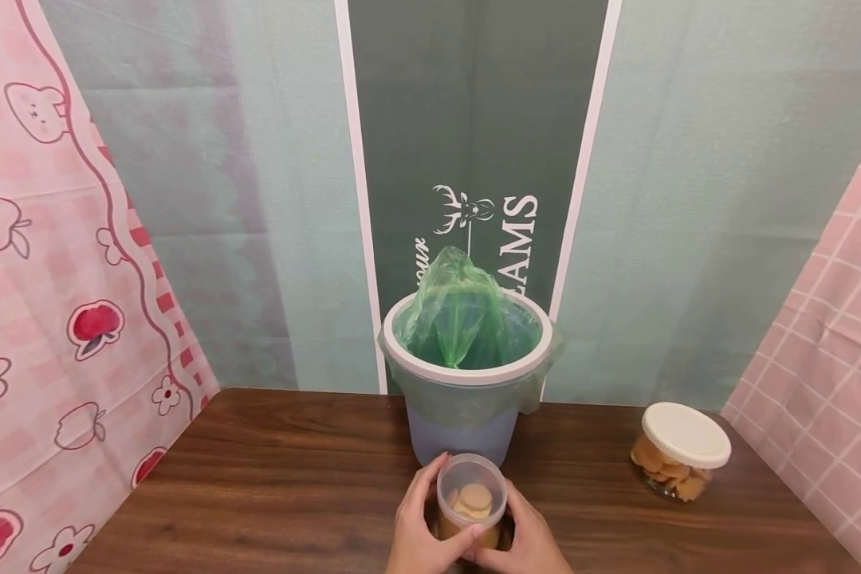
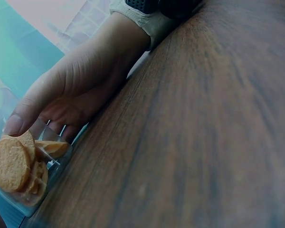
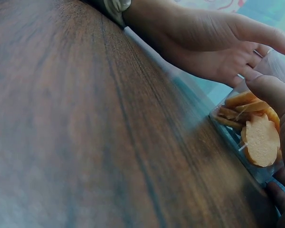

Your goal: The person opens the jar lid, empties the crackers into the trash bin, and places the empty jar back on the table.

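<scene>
Both hands hold a clear plastic cup (image 1: 498,488) of round cookies (image 1: 476,497) near the front of the wooden table. My left hand (image 1: 422,518) curls round its left side, thumb across the front. From the right, my right hand (image 1: 522,532) wraps the other side, its thumb close to the left one. The left wrist view shows cookies (image 2: 10,164) through the cup wall under the left thumb. In the right wrist view, a cookie (image 3: 261,141) with a scalloped edge lies against the wall, and the cup's base is down at the tabletop.
A pale bin (image 1: 459,434) lined with a green plastic bag (image 1: 454,319) stands right behind the cup. At the right sits a clear jar of cookies (image 1: 670,470) under a white lid (image 1: 686,434). Patterned cloths hang behind and on both sides of the wooden table (image 1: 280,478).
</scene>
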